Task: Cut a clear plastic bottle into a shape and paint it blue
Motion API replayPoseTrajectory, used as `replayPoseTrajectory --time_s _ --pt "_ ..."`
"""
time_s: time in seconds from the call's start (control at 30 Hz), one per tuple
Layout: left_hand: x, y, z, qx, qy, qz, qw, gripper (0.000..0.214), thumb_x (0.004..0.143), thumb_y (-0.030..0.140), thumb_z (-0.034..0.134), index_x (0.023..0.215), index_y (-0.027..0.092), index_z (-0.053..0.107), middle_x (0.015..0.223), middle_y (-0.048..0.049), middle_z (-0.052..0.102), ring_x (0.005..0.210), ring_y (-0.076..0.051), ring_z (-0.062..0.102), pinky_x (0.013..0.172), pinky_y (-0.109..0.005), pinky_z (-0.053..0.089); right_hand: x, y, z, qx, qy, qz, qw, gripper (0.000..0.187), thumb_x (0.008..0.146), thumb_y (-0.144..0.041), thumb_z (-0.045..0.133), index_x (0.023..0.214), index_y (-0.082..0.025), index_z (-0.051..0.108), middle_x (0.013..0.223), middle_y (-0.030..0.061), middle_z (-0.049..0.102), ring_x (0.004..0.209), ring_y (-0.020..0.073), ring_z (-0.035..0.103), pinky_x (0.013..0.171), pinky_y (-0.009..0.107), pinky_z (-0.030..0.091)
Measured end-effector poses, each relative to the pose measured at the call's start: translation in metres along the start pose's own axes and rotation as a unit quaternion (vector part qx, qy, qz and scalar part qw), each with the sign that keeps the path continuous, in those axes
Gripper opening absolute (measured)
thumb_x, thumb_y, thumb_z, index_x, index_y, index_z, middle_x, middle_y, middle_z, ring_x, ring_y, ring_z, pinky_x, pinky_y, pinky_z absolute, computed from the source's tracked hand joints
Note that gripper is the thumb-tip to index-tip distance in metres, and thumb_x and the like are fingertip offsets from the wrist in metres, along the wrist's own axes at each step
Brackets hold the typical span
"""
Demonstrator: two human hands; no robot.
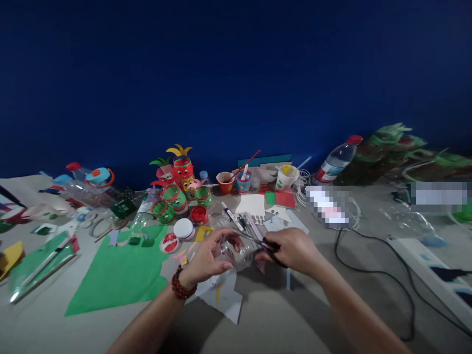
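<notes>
With clear plastic [242, 259] gripped by the left hand [208, 257] and scissors [272, 245] held by the right hand [295, 249], the former could be nicked if the curved plastic slipped.

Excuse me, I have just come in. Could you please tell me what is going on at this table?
Someone's left hand is holding a clear plastic piece, while the right hand grips scissors. The blades are at the plastic's upper edge; I cannot tell whether they are cutting right now. A green sheet lies to the left of the hands, and small red and green containers with faces stand farther back.
</notes>
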State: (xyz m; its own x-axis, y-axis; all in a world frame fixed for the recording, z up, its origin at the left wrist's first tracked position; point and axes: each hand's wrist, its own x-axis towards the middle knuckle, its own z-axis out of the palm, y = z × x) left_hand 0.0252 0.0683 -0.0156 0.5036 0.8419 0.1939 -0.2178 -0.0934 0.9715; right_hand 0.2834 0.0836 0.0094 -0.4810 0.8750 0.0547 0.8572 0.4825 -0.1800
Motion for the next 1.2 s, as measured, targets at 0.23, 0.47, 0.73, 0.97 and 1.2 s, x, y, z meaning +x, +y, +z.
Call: replayPoseTrajectory --time_s 0.23,0.47,0.73,0.97,1.2 --pt "-0.001 0.002 0.000 -0.041 -0.011 0.000 0.999 0.071 0.070 0.056 0.079 0.126 0.019 0.056 0.107 -0.0117 0.061 0.094 -0.023 0.056 0.071 -0.031 0.053 -0.002 0.007 0.010 -0.017 0.073 -0.030 0.997 0.046 0.080 -0.065 0.064 0.062 -0.022 0.063 0.059 0.0013 0.070 0.055 0.0171 0.062 0.053 0.030 0.019" --pt "-0.003 -0.003 -0.001 -0.090 -0.017 0.016 0.996 0.066 0.072 0.052 0.080 0.128 0.025 0.055 0.109 -0.0104 0.063 0.094 -0.021 0.060 0.069 -0.029 0.055 -0.002 0.011 0.014 -0.035 0.125 -0.065 0.989 0.042 0.087 -0.055 0.059 0.061 -0.022 0.063 0.054 0.0015 0.067 0.050 0.0147 0.059 0.053 0.031 0.021" --pt "-0.002 0.004 0.004 -0.080 -0.035 -0.029 0.996 0.068 0.069 0.051 0.082 0.125 0.021 0.059 0.104 -0.0110 0.064 0.095 -0.023 0.060 0.070 -0.029 0.054 -0.006 -0.005 0.000 -0.008 0.091 -0.037 0.995 0.042 0.081 -0.060 0.064 0.063 -0.022 0.062 0.058 0.0006 0.069 0.054 0.0164 0.061 0.054 0.029 0.025" --pt "-0.002 0.007 0.006 -0.108 -0.044 -0.050 0.992 0.068 0.069 0.056 0.080 0.122 0.016 0.062 0.100 -0.0125 0.065 0.089 -0.023 0.060 0.064 -0.027 0.054 -0.006 -0.001 0.000 -0.006 0.103 -0.062 0.993 0.043 0.083 -0.057 0.062 0.058 -0.022 0.060 0.054 0.0009 0.067 0.051 0.0154 0.060 0.054 0.030 0.022" --pt "-0.003 0.008 0.005 -0.144 -0.055 -0.068 0.986 0.067 0.072 0.057 0.078 0.122 0.015 0.063 0.100 -0.0134 0.066 0.086 -0.022 0.062 0.062 -0.028 0.053 -0.005 0.007 0.005 -0.006 0.123 -0.086 0.989 0.043 0.085 -0.056 0.063 0.060 -0.021 0.063 0.054 0.0009 0.067 0.051 0.0146 0.059 0.054 0.030 0.023"
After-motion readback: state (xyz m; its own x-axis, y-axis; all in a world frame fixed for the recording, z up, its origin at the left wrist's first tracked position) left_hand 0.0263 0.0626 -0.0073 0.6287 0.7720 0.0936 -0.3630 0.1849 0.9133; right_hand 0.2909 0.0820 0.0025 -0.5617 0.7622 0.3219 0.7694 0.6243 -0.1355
